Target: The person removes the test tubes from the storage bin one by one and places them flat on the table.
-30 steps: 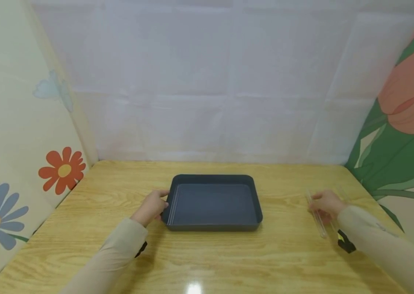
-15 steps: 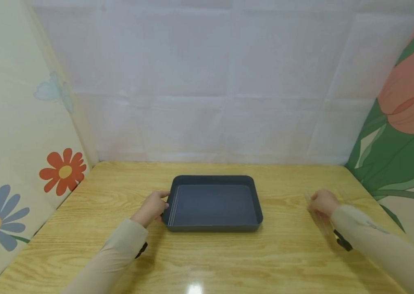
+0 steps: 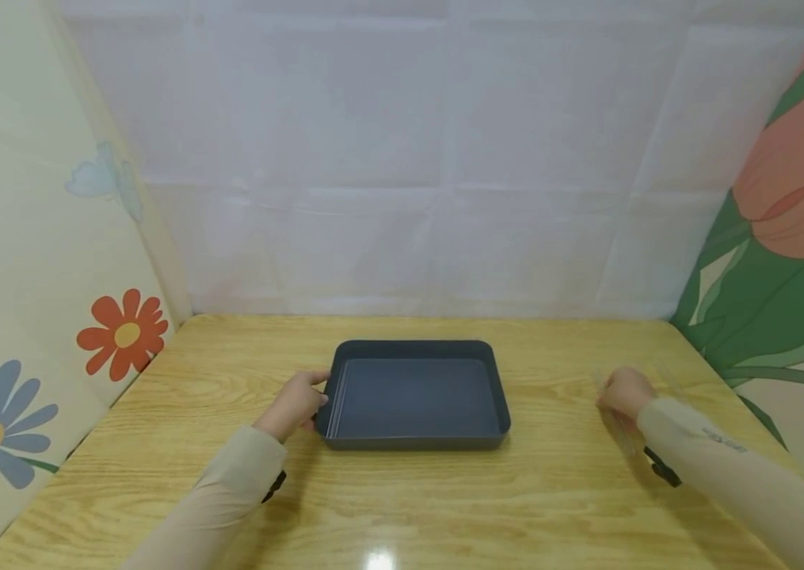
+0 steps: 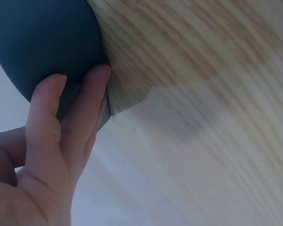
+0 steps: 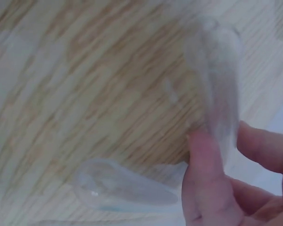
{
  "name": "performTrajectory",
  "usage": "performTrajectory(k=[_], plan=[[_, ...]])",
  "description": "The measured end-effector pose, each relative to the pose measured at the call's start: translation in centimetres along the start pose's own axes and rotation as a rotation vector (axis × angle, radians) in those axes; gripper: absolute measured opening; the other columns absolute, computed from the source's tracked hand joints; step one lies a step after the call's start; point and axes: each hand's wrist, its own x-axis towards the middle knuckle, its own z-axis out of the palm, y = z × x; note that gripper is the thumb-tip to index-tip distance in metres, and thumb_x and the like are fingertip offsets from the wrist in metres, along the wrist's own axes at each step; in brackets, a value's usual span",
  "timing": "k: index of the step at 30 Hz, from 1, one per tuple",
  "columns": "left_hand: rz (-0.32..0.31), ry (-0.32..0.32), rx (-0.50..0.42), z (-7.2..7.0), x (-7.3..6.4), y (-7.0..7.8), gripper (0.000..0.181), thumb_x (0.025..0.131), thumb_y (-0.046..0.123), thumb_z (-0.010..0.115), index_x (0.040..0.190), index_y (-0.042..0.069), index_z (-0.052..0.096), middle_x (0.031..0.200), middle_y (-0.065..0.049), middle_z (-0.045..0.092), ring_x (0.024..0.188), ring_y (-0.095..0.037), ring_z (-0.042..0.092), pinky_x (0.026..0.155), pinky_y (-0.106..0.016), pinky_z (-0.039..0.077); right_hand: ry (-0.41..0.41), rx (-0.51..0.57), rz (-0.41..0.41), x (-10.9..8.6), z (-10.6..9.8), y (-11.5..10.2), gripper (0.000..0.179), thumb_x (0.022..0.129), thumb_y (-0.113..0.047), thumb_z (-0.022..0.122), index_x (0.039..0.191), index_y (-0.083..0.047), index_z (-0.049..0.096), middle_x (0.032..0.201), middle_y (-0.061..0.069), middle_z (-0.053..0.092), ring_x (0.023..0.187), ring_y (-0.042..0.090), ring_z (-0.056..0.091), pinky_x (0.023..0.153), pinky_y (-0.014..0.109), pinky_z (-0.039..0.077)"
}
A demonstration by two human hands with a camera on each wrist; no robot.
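A dark grey rectangular baking tray (image 3: 416, 400) sits on the wooden table. My left hand (image 3: 296, 404) holds its left side, with the thumb at the rim; in the left wrist view the fingers (image 4: 87, 101) lie against the tray's outer wall (image 4: 47, 42). To the right of the tray, my right hand (image 3: 626, 393) is low over the table. Seen from the right wrist, thumb and fingers pinch a clear round-ended tube (image 5: 221, 80). Another clear tube (image 5: 125, 188) lies on the table beside that hand. The tubes are faint in the head view.
The wooden table (image 3: 444, 507) reaches back to a white cloth wall (image 3: 402, 158). Flower-printed sheets (image 3: 24, 237) close off the left side, and a tulip-printed sheet (image 3: 801, 317) the right. Another faint clear piece (image 3: 668, 378) lies just behind the right hand.
The right hand has turned and shifted slightly left, so the tube shows less beneath it. The left hand and the tray have stayed in place.
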Motion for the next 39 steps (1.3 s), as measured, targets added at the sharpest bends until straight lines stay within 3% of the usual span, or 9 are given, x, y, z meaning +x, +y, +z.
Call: performTrajectory(k=[5, 18, 24, 26, 29, 31, 39], plan=[[-0.004, -0.001, 0.001, 0.1, 0.1, 0.0, 0.052, 0.097, -0.009, 0.044, 0.147, -0.004, 0.036, 0.094, -0.017, 0.068, 0.062, -0.017, 0.06, 0.052, -0.029, 0.051, -0.003, -0.016, -0.017, 0.0, 0.1, 0.1, 0.027, 0.077, 0.0, 0.068, 0.057, -0.002, 0.05, 0.044, 0.002, 0.05, 0.035, 0.011, 0.047, 0.038, 0.025, 0.043], [0.007, -0.014, 0.008, -0.1, 0.3, -0.1, 0.052, 0.097, -0.008, 0.043, 0.148, -0.004, 0.034, 0.091, -0.016, 0.068, 0.056, -0.015, 0.056, 0.049, -0.028, 0.049, 0.006, 0.03, -0.037, 0.7, -0.8, 1.1, 0.019, 0.068, 0.0, 0.071, 0.063, 0.002, 0.053, 0.058, 0.008, 0.05, 0.049, 0.018, 0.049, 0.045, 0.029, 0.045], [0.011, -0.02, 0.001, -0.1, 0.1, -0.2, 0.052, 0.097, -0.008, 0.043, 0.148, -0.005, 0.033, 0.099, -0.019, 0.067, 0.059, -0.016, 0.057, 0.051, -0.029, 0.049, -0.029, 0.094, -0.019, -0.1, -1.6, 0.6, 0.023, 0.077, -0.001, 0.064, 0.061, -0.003, 0.048, 0.051, 0.003, 0.047, 0.042, 0.014, 0.047, 0.041, 0.028, 0.047], [0.008, -0.018, -0.004, -0.1, 0.2, -0.2, 0.052, 0.097, -0.008, 0.043, 0.149, -0.004, 0.033, 0.099, -0.019, 0.067, 0.058, -0.016, 0.056, 0.05, -0.029, 0.048, -0.047, 0.125, -0.012, -0.4, -2.1, 0.4, 0.019, 0.081, -0.001, 0.062, 0.071, 0.012, 0.052, 0.055, 0.006, 0.049, 0.045, 0.015, 0.049, 0.044, 0.03, 0.051], [0.011, -0.013, -0.004, -0.1, 0.3, -0.3, 0.052, 0.097, -0.008, 0.044, 0.148, -0.003, 0.033, 0.099, -0.019, 0.066, 0.057, -0.015, 0.055, 0.049, -0.028, 0.047, -0.054, 0.176, -0.005, -0.6, -2.8, 0.3, 0.039, 0.084, -0.002, 0.061, 0.101, 0.03, 0.048, 0.067, 0.015, 0.057, 0.053, 0.017, 0.056, 0.05, 0.033, 0.055], [0.009, -0.009, -0.004, -0.1, 0.3, -0.3, 0.052, 0.097, -0.007, 0.045, 0.148, -0.003, 0.034, 0.098, -0.019, 0.066, 0.057, -0.015, 0.055, 0.048, -0.028, 0.047, -0.057, 0.21, 0.005, -0.7, -3.2, 0.3, 0.052, 0.085, -0.003, 0.061, 0.119, 0.031, 0.04, 0.079, 0.024, 0.06, 0.06, 0.019, 0.06, 0.053, 0.034, 0.056], [0.022, -0.003, 0.006, 0.1, 0.1, -0.2, 0.051, 0.097, -0.008, 0.045, 0.147, -0.005, 0.035, 0.096, -0.019, 0.066, 0.059, -0.016, 0.057, 0.049, -0.028, 0.049, -0.092, 0.316, 0.007, -0.8, -4.5, 0.2, 0.056, 0.092, -0.006, 0.055, 0.129, 0.029, 0.032, 0.113, 0.045, 0.051, 0.082, 0.036, 0.066, 0.061, 0.038, 0.058]])
